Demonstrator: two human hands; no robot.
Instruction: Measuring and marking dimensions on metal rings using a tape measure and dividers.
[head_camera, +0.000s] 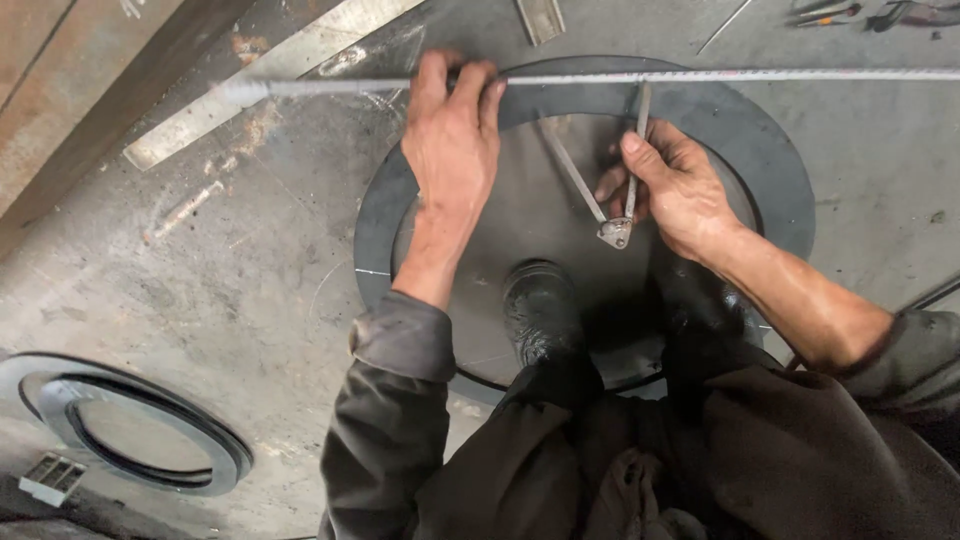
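Steel floor plate (250, 300) carries everything. On it, centre, lies a big dark steel ring (770, 150) with a paler disc (520, 210) inside; my boot (540, 310) stands on the disc's near part. It looks heavy, stiff, flat, probably sharp-edged, so I judge it needs lifting by the outer rim with both hands, not one. A smaller ring (140, 440) lies at the plate's near left corner, well apart, with a small pale block (50, 478) just beside it.

A long steel rule (720, 75) runs across the ring's far edge, reaching out to the plate's right edge. Thin, stiff, light, likely slippery on bare steel, so best pinned flat from above. My left hand (452, 140) does that: fingers curled over the rule's left part, pressing it onto the ring.

Dividers (615, 205) stand on the disc, hinge toward me, two legs spread toward the rule, one tip touching it. Light, stiff, pointed; best held near the hinge. My right hand (675, 185) is closed on them, thumb along the right leg.

Small tools (850, 12) lie at the far right corner, blurred.
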